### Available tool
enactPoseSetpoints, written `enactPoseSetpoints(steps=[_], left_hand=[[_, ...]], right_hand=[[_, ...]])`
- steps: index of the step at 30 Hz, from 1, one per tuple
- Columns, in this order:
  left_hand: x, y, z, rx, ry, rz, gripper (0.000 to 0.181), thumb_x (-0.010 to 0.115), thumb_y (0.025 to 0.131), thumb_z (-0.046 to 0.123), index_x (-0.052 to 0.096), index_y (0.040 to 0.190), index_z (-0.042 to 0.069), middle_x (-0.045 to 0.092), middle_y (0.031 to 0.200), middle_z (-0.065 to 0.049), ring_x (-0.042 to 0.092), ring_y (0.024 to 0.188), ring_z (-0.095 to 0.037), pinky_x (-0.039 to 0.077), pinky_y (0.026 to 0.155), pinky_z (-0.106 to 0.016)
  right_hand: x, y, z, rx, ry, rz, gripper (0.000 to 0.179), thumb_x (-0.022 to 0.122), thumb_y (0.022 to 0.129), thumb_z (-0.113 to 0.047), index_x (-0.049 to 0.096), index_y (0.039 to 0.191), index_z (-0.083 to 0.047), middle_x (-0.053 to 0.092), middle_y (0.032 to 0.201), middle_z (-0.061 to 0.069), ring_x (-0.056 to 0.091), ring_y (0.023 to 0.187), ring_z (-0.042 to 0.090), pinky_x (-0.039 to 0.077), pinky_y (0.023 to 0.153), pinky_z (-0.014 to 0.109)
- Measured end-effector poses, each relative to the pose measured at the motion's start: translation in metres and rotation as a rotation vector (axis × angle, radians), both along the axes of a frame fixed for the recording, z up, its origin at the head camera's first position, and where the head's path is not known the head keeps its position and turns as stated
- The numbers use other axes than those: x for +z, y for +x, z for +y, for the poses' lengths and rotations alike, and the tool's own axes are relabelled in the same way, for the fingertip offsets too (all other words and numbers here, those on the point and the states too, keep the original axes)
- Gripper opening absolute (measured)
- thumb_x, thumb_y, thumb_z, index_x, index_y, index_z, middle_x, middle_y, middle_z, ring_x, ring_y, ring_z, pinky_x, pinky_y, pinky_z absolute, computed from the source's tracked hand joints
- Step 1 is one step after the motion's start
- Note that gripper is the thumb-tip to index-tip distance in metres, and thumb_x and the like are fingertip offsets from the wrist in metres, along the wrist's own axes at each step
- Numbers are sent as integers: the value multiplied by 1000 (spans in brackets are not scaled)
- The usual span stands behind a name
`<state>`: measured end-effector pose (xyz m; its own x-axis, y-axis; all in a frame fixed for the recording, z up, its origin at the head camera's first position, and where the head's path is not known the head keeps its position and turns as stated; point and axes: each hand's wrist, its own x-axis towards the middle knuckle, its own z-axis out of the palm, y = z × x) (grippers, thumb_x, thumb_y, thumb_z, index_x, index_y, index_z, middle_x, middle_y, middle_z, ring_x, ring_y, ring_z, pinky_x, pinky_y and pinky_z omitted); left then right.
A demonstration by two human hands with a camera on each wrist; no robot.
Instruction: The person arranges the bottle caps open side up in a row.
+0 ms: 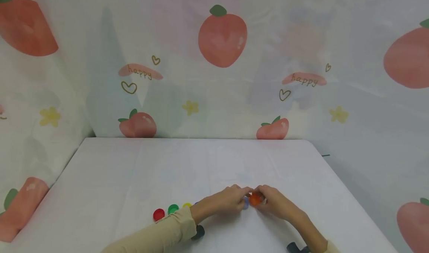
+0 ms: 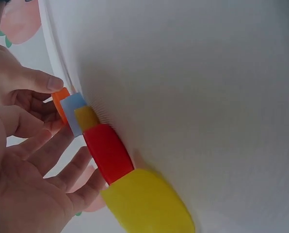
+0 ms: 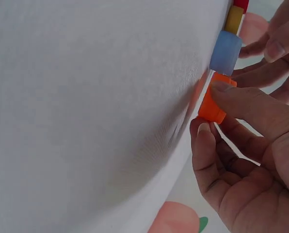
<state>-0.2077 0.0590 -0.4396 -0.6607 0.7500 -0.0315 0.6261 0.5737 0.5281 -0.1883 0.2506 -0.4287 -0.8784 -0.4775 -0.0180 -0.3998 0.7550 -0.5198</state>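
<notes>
My right hand [image 1: 275, 204] pinches a round orange piece [image 1: 255, 199], shaped like a bottle cap, between thumb and fingers. Right beside it in the row sits a light blue piece [image 3: 226, 53]. My left hand [image 1: 226, 201] reaches over from the left, its fingers loosely extended behind the light blue and orange pieces. In the left wrist view, the row runs on with a mustard piece [image 2: 87, 117], a red piece [image 2: 108, 154] and a yellow piece [image 2: 149, 204]. My left hand and forearm hide the middle of the row in the head view.
A red cap [image 1: 159, 214], a green cap [image 1: 173, 208] and a yellow cap [image 1: 187, 205] lie left of my left forearm on the white table [image 1: 134, 174]. Dark objects [image 1: 198, 232] show beneath each forearm. A fruit-printed curtain [image 1: 221, 96] stands behind the table.
</notes>
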Motion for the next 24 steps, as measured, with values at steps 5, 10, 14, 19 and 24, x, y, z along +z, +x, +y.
enactPoseSetpoints(steps=[5,10,14,19,24], left_hand=[[2,0,-2,16,-11,-31,49,54,83,12,40,128,24,51,117,9,46,99,-8,40,70,-22],[1,-2,-4,16,-20,-8,46,52,85,13,39,128,23,51,119,9,45,106,-10,41,80,-27],[0,-2,-4,21,-25,-2,46,51,86,14,39,129,23,50,119,9,45,107,-11,41,82,-29],[6,-2,-5,101,-57,-31,47,55,84,20,40,128,25,52,117,8,50,91,-8,44,69,-25],[23,-7,-22,246,-107,41,48,55,84,32,40,128,24,49,123,5,49,104,-15,40,83,-42]], right_hand=[[0,0,-4,-48,37,-35,32,71,69,-5,56,97,-3,56,85,0,51,74,13,46,66,28],[0,1,-4,-42,39,-12,32,71,68,-3,55,96,-2,54,82,1,50,71,13,45,63,26],[0,1,-3,-40,41,-7,33,71,68,-3,54,96,-2,53,81,0,49,70,13,44,61,24],[2,2,-1,-71,64,-69,37,72,68,-7,54,101,-4,53,81,0,48,69,13,45,63,25],[8,3,6,-175,121,-169,54,75,67,-27,51,112,-9,53,84,0,48,70,12,47,63,26]])
